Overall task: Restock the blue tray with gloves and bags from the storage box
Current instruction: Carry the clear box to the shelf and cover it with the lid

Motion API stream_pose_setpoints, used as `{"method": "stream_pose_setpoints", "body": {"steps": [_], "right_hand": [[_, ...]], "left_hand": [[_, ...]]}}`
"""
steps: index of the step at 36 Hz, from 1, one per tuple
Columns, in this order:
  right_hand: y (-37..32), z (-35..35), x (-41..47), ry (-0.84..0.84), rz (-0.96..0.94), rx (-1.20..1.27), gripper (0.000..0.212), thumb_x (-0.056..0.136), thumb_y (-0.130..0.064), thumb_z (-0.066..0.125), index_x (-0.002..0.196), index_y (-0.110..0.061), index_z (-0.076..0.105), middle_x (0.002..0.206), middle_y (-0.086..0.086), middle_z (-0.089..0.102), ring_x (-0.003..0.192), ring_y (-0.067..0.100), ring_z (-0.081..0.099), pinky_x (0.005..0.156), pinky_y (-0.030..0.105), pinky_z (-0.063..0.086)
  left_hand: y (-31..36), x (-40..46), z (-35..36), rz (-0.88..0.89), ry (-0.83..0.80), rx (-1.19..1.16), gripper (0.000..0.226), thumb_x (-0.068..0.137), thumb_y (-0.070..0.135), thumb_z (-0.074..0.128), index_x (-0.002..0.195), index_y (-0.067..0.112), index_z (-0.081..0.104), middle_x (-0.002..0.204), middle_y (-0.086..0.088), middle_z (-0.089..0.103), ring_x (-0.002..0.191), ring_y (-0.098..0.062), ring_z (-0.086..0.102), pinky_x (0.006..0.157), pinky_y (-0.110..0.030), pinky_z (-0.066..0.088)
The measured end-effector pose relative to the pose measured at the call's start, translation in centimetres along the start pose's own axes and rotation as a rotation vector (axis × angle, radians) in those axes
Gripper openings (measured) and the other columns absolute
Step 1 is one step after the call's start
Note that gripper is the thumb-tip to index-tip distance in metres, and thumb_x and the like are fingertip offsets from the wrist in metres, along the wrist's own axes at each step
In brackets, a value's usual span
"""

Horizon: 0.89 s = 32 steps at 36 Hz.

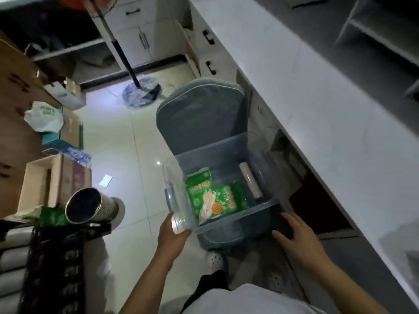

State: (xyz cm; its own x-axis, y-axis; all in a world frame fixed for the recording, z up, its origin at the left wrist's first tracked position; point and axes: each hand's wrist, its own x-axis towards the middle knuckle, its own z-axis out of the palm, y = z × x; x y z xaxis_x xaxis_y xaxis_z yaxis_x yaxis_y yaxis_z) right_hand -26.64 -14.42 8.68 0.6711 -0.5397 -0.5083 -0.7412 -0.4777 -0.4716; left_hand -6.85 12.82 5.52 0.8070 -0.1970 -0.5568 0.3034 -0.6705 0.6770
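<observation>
Both hands meet the clear storage box (226,223): left hand (173,237) clamped around its near corner, right hand (297,236) spread flat against its side. Beyond the fingers, green glove packs (205,196) lie inside.

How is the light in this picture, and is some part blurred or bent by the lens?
Head view: the room is dim, with bright glare on the floor tiles; the white counter bows from wide-angle distortion; the green glove packet in the clear storage box is readable, while the right hand is slightly soft.
</observation>
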Motion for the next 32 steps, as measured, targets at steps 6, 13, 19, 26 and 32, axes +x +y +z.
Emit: {"method": "stream_pose_setpoints", "body": {"steps": [6, 13, 19, 26, 32], "right_hand": [[-1.1, 5.0, 0.7, -0.143, 0.082, -0.245, 0.071, 0.091, -0.054, 0.054, 0.152, -0.027, 0.029, 0.162, 0.003, 0.022, 0.145, 0.026, 0.027, 0.113, 0.043, 0.034], [-2.4, 9.0, -1.1, -0.273, 0.096, -0.235, 0.067, 0.089, -0.045, 0.061, 0.148, -0.023, 0.037, 0.157, 0.003, 0.031, 0.140, 0.021, 0.037, 0.111, 0.027, 0.032], [-2.5, 8.4, -2.4, -0.256, 0.196, -0.143, 0.060, 0.091, -0.039, 0.061, 0.146, -0.023, 0.041, 0.150, 0.001, 0.042, 0.132, 0.020, 0.045, 0.107, 0.027, 0.036], [-3.0, 7.0, -1.5, -0.163, 0.314, -0.033, 0.056, 0.091, -0.026, 0.065, 0.142, -0.015, 0.046, 0.143, 0.007, 0.053, 0.128, 0.021, 0.050, 0.102, 0.024, 0.036], [-4.4, 5.2, 2.1, -0.120, 0.305, 0.014, 0.055, 0.090, -0.025, 0.065, 0.141, -0.015, 0.047, 0.144, 0.010, 0.049, 0.129, 0.025, 0.049, 0.096, 0.024, 0.036]], "left_hand": [[-4.3, 7.9, -2.3, -0.300, -0.068, -0.173, 0.094, 0.081, 0.024, 0.078, 0.153, 0.023, 0.020, 0.149, -0.013, 0.038, 0.121, -0.030, 0.049, 0.095, -0.037, 0.046], [-5.4, 16.0, -2.2, -0.482, -0.152, -0.332, 0.097, 0.082, 0.035, 0.076, 0.155, 0.025, 0.013, 0.158, -0.012, 0.028, 0.139, -0.032, 0.035, 0.109, -0.045, 0.031], [-4.0, 19.9, -0.6, -0.417, 0.009, -0.387, 0.083, 0.076, 0.020, 0.080, 0.146, 0.016, 0.035, 0.138, -0.015, 0.052, 0.115, -0.033, 0.057, 0.098, -0.044, 0.045], [-1.9, 19.9, 1.5, -0.248, 0.200, -0.061, 0.040, 0.082, 0.006, 0.064, 0.120, 0.012, 0.054, 0.118, -0.016, 0.053, 0.081, -0.031, 0.054, 0.073, -0.039, 0.052], [-2.3, 19.9, 1.3, -0.168, 0.215, -0.048, 0.031, 0.083, 0.001, 0.053, 0.104, 0.024, 0.054, 0.095, -0.009, 0.064, 0.080, -0.032, 0.060, 0.073, -0.040, 0.054]]}}
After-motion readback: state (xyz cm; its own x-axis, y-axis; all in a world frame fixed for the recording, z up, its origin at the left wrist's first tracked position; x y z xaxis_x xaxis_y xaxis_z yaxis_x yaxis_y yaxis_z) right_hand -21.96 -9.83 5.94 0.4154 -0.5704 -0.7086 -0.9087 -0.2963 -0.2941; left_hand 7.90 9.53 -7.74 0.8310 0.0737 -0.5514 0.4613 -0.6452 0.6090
